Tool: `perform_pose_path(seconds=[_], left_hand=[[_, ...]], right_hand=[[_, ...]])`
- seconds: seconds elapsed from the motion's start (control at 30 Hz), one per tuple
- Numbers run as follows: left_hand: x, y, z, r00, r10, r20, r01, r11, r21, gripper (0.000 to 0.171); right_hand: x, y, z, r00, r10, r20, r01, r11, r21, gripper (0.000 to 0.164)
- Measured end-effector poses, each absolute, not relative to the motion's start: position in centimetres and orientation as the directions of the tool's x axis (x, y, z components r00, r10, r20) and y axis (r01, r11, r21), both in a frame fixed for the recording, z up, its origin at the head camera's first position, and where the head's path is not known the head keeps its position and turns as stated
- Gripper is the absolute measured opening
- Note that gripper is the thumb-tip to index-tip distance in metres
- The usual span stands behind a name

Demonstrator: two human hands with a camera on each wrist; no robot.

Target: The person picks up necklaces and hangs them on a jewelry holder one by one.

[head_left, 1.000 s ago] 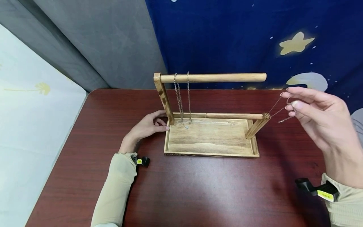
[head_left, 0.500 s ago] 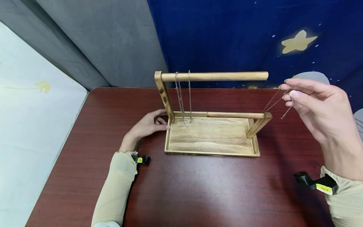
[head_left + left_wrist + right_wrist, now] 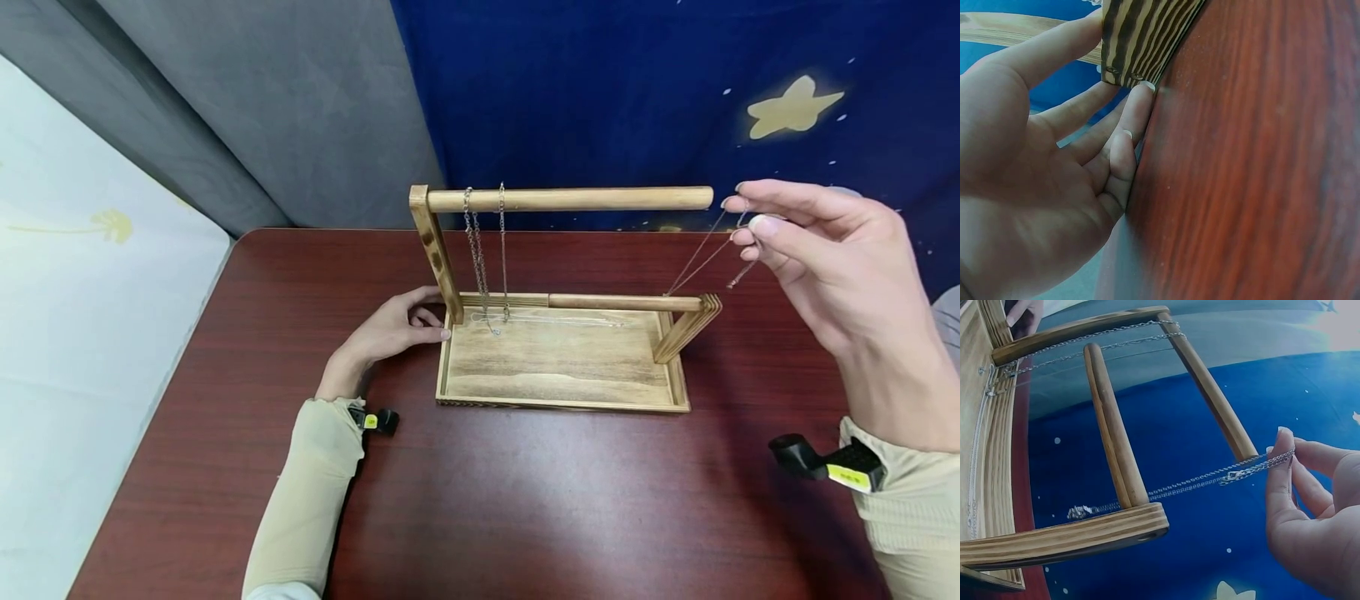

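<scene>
A wooden jewelry stand (image 3: pixel 562 406) has a shallow tray base, an upper rod (image 3: pixel 600 199) with a free right end, and a lower rod (image 3: pixel 622 303). My left hand (image 3: pixel 393 329) holds the stand's left end, thumb and fingers on the wood, as the left wrist view also shows. Thumb and fingers of my right hand (image 3: pixel 832 258) pinch a thin chain necklace (image 3: pixel 1194 483) just right of the upper rod's tip. Its two strands slant down leftward behind the lower rod, with a silvery pendant (image 3: pixel 1079 512) at the far end. Silvery necklaces (image 3: pixel 477 250) hang near the upper rod's left end.
Thin chain (image 3: pixel 570 320) lies along the back of the tray. The stand sits on a dark red wooden table (image 3: pixel 540 500). Behind it hang a grey curtain (image 3: pixel 300 108) and a blue curtain (image 3: pixel 570 92) with stars.
My right hand has risen and moved slightly left, carrying the necklace toward the upper rod's free end. The necklace's strands have swung left behind the lower rod. My left hand stays put.
</scene>
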State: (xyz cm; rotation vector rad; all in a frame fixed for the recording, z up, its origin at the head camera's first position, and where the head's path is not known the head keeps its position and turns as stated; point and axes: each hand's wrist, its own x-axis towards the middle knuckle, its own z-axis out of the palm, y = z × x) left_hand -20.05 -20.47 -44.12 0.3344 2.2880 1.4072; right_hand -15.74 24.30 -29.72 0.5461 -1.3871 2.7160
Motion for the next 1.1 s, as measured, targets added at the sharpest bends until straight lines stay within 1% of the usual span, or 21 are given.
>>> perform_pose_path(seconds=[0.37, 0.6, 0.7, 0.87, 0.93, 1.1], left_hand=[[-20.2, -20.5, -44.2, -0.881, 0.412, -0.234, -0.016, 0.468, 0.884, 0.071], [-20.2, -20.6, -44.4, -0.882, 0.414, -0.226, -0.001, 0.476, 0.879, 0.070], [-20.2, -20.7, -44.4, -0.881, 0.418, -0.222, 0.001, 0.470, 0.883, 0.069], [-20.1, -20.7, -44.4, -0.879, 0.423, -0.219, 0.002, 0.462, 0.887, 0.068], [-20.1, -20.7, -44.4, -0.880, 0.424, -0.216, 0.004, 0.461, 0.887, 0.068], [-20.1, -20.6, -44.3, -0.878, 0.427, -0.216, 0.000, 0.451, 0.893, 0.069]], right_hand=[[-16.8, 23.9, -29.5, -0.954, -0.106, 0.280, -0.160, -0.611, -0.776, 0.038], [-17.1, 23.3, -29.1, -0.951, -0.122, 0.285, -0.157, -0.605, -0.781, 0.039], [-17.0, 22.9, -28.8, -0.945, -0.128, 0.301, -0.185, -0.553, -0.813, 0.039], [-17.0, 22.1, -28.4, -0.932, -0.136, 0.336, -0.218, -0.531, -0.819, 0.037], [-17.0, 21.9, -28.4, -0.930, -0.146, 0.338, -0.200, -0.569, -0.798, 0.035], [-17.0, 21.4, -28.4, -0.922, -0.153, 0.355, -0.220, -0.547, -0.808, 0.032]])
